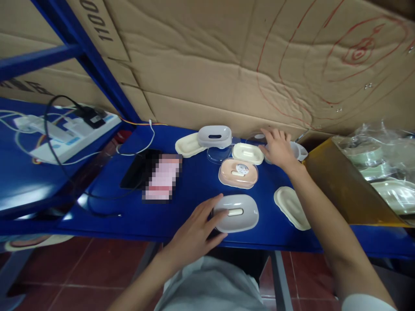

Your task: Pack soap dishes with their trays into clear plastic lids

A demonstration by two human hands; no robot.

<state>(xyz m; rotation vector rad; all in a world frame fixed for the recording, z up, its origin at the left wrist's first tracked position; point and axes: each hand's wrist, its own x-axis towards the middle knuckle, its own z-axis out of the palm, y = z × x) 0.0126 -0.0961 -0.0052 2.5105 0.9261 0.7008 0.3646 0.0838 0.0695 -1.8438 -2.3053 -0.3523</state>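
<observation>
My left hand (204, 222) grips the left side of a light grey soap dish (249, 218) near the table's front edge, one finger lying over it. A cream insert (235, 212) fills the slot in its middle. At the back, my right hand (279, 147) reaches out with fingers spread, beside a clear lid (258, 137) and over a greyish dish (300, 151), partly hidden. I cannot see it holding anything. Between the hands sit a peach soap dish (228, 172) under a clear cover and a cream tray (248, 153).
Another grey dish (215, 136), a cream tray (188, 145) and a clear lid (218, 154) lie at the back. A cream tray (290, 207) is at right, near a box (346, 185) of wrapped parts. Left are a phone (162, 177), cables and a power strip (74, 138).
</observation>
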